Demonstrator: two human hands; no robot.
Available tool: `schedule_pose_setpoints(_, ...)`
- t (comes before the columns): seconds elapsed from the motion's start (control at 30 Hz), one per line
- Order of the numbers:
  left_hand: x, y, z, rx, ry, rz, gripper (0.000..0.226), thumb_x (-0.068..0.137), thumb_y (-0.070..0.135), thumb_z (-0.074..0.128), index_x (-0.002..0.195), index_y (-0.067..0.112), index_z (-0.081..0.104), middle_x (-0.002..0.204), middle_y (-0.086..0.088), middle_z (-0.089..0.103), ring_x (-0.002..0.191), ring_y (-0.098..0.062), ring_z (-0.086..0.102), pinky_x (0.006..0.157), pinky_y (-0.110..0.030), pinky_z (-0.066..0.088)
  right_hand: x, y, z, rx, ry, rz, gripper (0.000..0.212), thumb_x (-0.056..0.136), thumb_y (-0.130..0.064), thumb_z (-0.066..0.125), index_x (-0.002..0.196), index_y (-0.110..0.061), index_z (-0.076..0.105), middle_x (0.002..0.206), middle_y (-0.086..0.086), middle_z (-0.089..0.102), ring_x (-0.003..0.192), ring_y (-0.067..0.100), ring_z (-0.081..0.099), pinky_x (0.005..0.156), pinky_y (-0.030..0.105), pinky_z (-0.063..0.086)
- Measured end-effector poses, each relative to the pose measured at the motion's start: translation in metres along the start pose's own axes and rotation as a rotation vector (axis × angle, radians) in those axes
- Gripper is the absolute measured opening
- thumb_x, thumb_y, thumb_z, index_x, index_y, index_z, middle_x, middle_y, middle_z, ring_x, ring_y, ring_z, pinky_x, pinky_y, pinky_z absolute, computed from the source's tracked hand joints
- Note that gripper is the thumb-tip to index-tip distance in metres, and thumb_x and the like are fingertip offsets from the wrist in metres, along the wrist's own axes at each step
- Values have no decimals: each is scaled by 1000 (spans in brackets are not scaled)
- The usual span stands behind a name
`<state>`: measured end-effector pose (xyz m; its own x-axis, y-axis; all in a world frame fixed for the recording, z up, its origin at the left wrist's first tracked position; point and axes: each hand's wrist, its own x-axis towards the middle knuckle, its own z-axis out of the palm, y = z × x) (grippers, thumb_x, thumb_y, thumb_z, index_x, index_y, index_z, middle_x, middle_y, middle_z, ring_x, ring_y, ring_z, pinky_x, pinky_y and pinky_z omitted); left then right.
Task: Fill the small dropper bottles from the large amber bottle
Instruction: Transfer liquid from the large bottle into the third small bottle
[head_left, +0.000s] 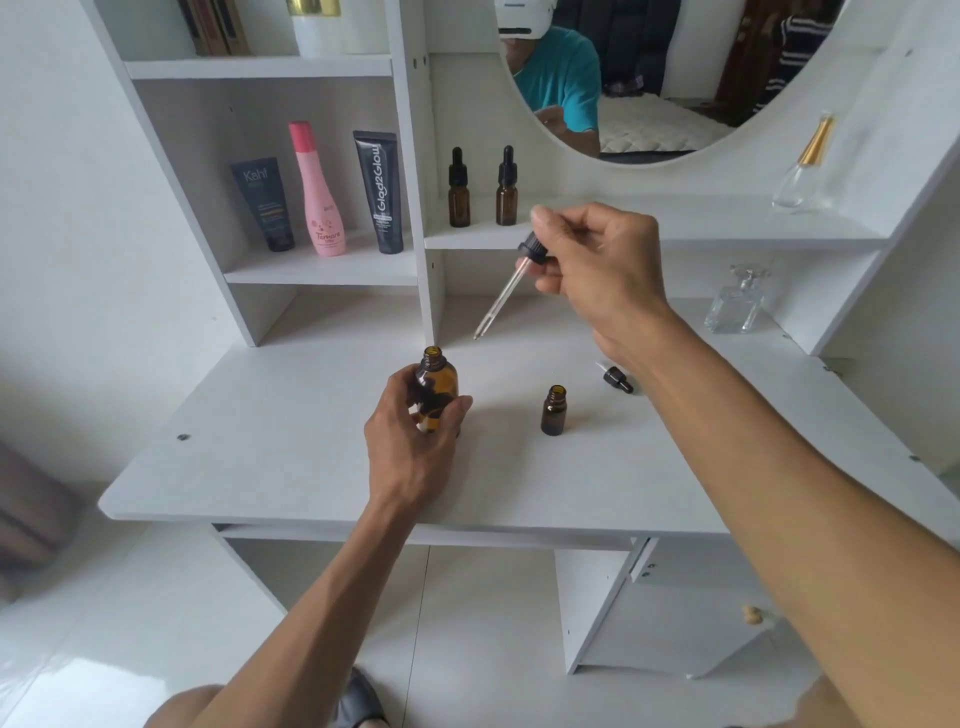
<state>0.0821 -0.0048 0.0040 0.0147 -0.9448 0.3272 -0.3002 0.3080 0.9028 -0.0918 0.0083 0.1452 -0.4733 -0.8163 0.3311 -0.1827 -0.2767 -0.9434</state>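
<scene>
A white bench (260, 467) with built-in shelves fills the view from above, and a round mirror (675, 78) hangs over its back right part. Two bare forearms reach in from the bottom edge.

The left hand (410, 441) rests on the bench near its middle, its fingers wrapped around the large amber bottle (435, 382), which stands upright with its mouth uncapped. The right hand (597, 260) is raised above the bench, farther back and to the right, fingers pinching the black cap of a glass dropper (506, 291). The dropper slants down to the left, its tip in the air just above and right of the large bottle's mouth, not touching it.

A small dropper bottle (554, 410) stands open on the bench right of the large bottle, near it but apart. Its black dropper cap (617, 378) lies on its side just behind and to the right.

Two capped small dropper bottles (483, 187) stand side by side on a raised shelf behind. On the shelf to the left stand a dark tube (264, 205), a pink bottle (317, 192) and a black tube (382, 192). Two clear perfume bottles (737, 301) sit at the right.
</scene>
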Motion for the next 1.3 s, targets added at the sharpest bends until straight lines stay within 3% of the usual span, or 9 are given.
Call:
schedule_pose_setpoints(0.2, -1, 0, 0, 1, 3, -7, 46, 82, 29, 78, 122, 25, 56, 100, 24, 60, 97, 8, 57, 84, -20, 49, -2, 16, -35, -36, 79, 34, 15, 93, -26, 71, 82, -15, 70, 80, 7, 76, 68, 18, 76, 61, 27, 58)
schedule_pose_setpoints(0.33, -1, 1, 1, 9, -1, -15, 45, 83, 29, 78, 122, 25, 56, 100, 24, 60, 95, 14, 56, 79, -10, 45, -3, 28, -53, -88, 99, 21, 17, 92, -29, 72, 83, -14, 71, 83, 9, 76, 69, 18, 76, 61, 27, 56)
schedule_pose_setpoints(0.63, -2, 3, 1, 15, 5, -13, 49, 83, 29, 78, 126, 21, 55, 103, 18, 61, 101, -3, 60, 85, -17, 48, -7, 39, -62, -191, 110, -16, 18, 90, -29, 73, 78, -17, 70, 80, 8, 74, 66, 16, 76, 61, 28, 57)
schedule_pose_setpoints(1.1, -2, 2, 1, 10, 2, -21, 48, 83, 28, 78, 125, 22, 55, 100, 23, 60, 100, -2, 60, 82, -16, 47, -10, 42, -58, -263, 86, -29, 18, 90, -29, 73, 81, -14, 72, 78, 7, 74, 64, 15, 75, 71, 44, 63)
schedule_pose_setpoints(1.3, -2, 1, 1, 5, 4, -22, 48, 83, 28, 78, 125, 22, 56, 101, 21, 61, 100, 0, 61, 81, -14, 47, -12, 42, -56, -286, 65, -34, 20, 89, -29, 75, 84, -10, 73, 79, 5, 75, 65, 15, 75, 74, 43, 63)
